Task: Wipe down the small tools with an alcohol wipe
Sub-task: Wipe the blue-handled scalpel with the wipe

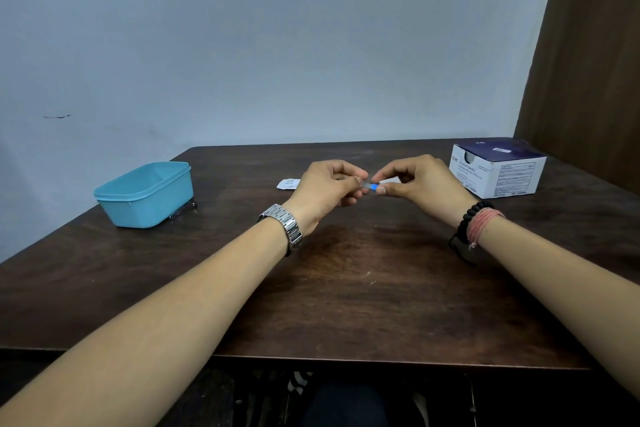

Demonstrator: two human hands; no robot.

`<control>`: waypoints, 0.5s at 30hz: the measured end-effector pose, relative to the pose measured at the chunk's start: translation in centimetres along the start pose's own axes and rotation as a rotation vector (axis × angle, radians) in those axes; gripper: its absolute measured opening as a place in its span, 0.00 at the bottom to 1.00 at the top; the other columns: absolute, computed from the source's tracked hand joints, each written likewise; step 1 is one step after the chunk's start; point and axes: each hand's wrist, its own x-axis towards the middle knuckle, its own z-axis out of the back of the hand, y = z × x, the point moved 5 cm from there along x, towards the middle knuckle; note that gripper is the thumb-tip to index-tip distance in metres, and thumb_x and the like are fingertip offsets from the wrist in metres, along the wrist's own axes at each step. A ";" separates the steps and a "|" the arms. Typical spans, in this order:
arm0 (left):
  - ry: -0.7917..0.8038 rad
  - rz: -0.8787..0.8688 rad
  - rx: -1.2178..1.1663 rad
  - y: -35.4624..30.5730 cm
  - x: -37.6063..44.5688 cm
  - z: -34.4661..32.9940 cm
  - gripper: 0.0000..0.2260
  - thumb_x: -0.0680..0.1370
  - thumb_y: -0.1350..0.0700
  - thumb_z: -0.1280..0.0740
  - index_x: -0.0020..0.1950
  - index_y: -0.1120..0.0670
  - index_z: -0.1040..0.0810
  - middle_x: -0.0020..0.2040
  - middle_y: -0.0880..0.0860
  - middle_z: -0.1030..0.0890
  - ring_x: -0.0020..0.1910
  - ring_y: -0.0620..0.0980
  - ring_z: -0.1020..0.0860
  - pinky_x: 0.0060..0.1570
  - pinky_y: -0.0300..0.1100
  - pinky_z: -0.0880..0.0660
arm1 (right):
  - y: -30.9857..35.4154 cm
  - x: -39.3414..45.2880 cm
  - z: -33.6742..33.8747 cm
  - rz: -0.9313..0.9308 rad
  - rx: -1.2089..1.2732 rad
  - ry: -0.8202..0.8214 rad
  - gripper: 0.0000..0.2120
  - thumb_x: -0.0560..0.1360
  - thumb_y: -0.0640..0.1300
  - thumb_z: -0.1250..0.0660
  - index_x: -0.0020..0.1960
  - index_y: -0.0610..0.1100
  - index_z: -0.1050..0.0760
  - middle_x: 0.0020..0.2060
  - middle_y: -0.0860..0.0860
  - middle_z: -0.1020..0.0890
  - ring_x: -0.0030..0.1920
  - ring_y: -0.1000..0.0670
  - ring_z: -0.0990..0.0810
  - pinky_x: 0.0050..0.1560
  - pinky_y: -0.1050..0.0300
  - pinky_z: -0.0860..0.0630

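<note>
Both hands meet above the middle of the dark wooden table (346,288). My left hand (325,189) pinches one end of a small tool (371,186) with a metal part and a blue part. My right hand (420,184) pinches the tool's blue end and also holds a white wipe (389,180) under its curled fingers. Most of the tool is hidden by the fingers. A torn white wipe packet (288,183) lies on the table just beyond my left hand.
A light blue plastic tub (145,196) stands at the left, with a metal tool (183,211) lying against its right base. A white and dark blue box of alcohol swabs (498,172) sits at the back right. A wall runs behind the table.
</note>
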 end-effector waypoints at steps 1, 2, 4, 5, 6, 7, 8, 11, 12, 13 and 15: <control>0.001 -0.012 0.012 0.0 0.0 0.0 0.05 0.78 0.63 0.34 0.46 0.55 0.19 0.40 0.55 0.15 0.35 0.42 0.20 0.41 0.37 0.22 | -0.2 0.1 0.0 -0.009 0.012 -0.007 0.04 0.70 0.46 0.24 0.45 0.49 0.16 0.19 0.58 0.32 0.27 0.59 0.33 0.29 0.68 0.39; 0.002 -0.025 0.018 -0.1 0.0 0.0 0.05 0.78 0.63 0.33 0.46 0.55 0.19 0.40 0.55 0.15 0.36 0.43 0.20 0.41 0.37 0.22 | -0.4 0.2 0.0 -0.022 0.027 -0.010 0.04 0.70 0.47 0.24 0.45 0.50 0.15 0.20 0.56 0.33 0.27 0.58 0.34 0.29 0.67 0.41; 0.009 -0.055 0.035 -0.2 0.0 0.0 0.06 0.78 0.63 0.34 0.46 0.55 0.19 0.40 0.56 0.16 0.36 0.43 0.20 0.41 0.37 0.22 | -0.8 0.2 -0.2 -0.059 0.080 0.021 0.04 0.70 0.48 0.25 0.44 0.50 0.15 0.24 0.54 0.29 0.28 0.58 0.35 0.33 0.63 0.38; 0.013 -0.074 0.055 -0.3 0.0 -0.1 0.06 0.78 0.63 0.34 0.46 0.54 0.19 0.40 0.56 0.16 0.36 0.43 0.21 0.41 0.37 0.22 | -0.9 0.2 -0.4 -0.078 0.126 0.056 0.04 0.70 0.47 0.25 0.44 0.48 0.15 0.26 0.52 0.24 0.30 0.57 0.31 0.35 0.62 0.34; 0.019 -0.093 0.081 -0.4 0.1 -0.1 0.06 0.78 0.63 0.33 0.46 0.53 0.19 0.40 0.55 0.16 0.36 0.43 0.21 0.41 0.37 0.22 | -0.8 0.1 -0.5 -0.095 0.177 0.097 0.05 0.71 0.47 0.25 0.45 0.47 0.15 0.30 0.51 0.19 0.31 0.57 0.28 0.37 0.62 0.31; 0.027 -0.111 0.105 -0.4 0.0 -0.2 0.07 0.78 0.63 0.33 0.45 0.53 0.19 0.40 0.55 0.16 0.36 0.43 0.21 0.41 0.37 0.23 | -0.8 0.0 -0.7 -0.113 0.220 0.131 0.06 0.72 0.46 0.26 0.46 0.44 0.16 0.33 0.49 0.16 0.33 0.57 0.25 0.39 0.63 0.28; 0.034 -0.125 0.123 -0.4 0.1 -0.3 0.07 0.78 0.63 0.33 0.45 0.52 0.19 0.40 0.54 0.16 0.36 0.43 0.21 0.42 0.37 0.23 | -0.7 -0.1 -0.8 -0.128 0.251 0.153 0.07 0.72 0.45 0.27 0.46 0.42 0.16 0.35 0.48 0.14 0.34 0.56 0.23 0.39 0.64 0.26; 0.045 -0.153 0.146 -0.4 0.2 -0.2 0.08 0.78 0.63 0.33 0.45 0.51 0.19 0.40 0.54 0.17 0.37 0.43 0.21 0.43 0.38 0.24 | -0.6 -0.1 -0.9 -0.155 0.276 0.178 0.09 0.73 0.48 0.28 0.45 0.41 0.16 0.35 0.47 0.14 0.34 0.55 0.22 0.36 0.68 0.26; 0.046 -0.159 0.148 -0.5 0.2 -0.1 0.08 0.78 0.64 0.33 0.45 0.51 0.19 0.40 0.54 0.17 0.37 0.44 0.21 0.43 0.39 0.23 | -0.7 -0.1 -0.9 -0.159 0.270 0.185 0.10 0.74 0.49 0.28 0.44 0.42 0.16 0.34 0.48 0.14 0.33 0.56 0.22 0.35 0.68 0.26; 0.046 -0.164 0.149 -0.5 0.2 -0.1 0.08 0.78 0.64 0.33 0.45 0.51 0.19 0.40 0.53 0.17 0.37 0.44 0.21 0.43 0.39 0.23 | -0.7 -0.1 -0.9 -0.163 0.259 0.192 0.11 0.74 0.50 0.29 0.43 0.42 0.16 0.33 0.48 0.15 0.31 0.56 0.23 0.34 0.68 0.26; 0.049 -0.170 0.150 -0.5 0.3 -0.1 0.08 0.78 0.63 0.33 0.45 0.51 0.19 0.39 0.53 0.17 0.37 0.44 0.21 0.43 0.39 0.24 | -0.9 0.0 -1.1 -0.171 0.250 0.207 0.11 0.75 0.49 0.30 0.42 0.42 0.16 0.31 0.49 0.15 0.30 0.56 0.24 0.33 0.67 0.27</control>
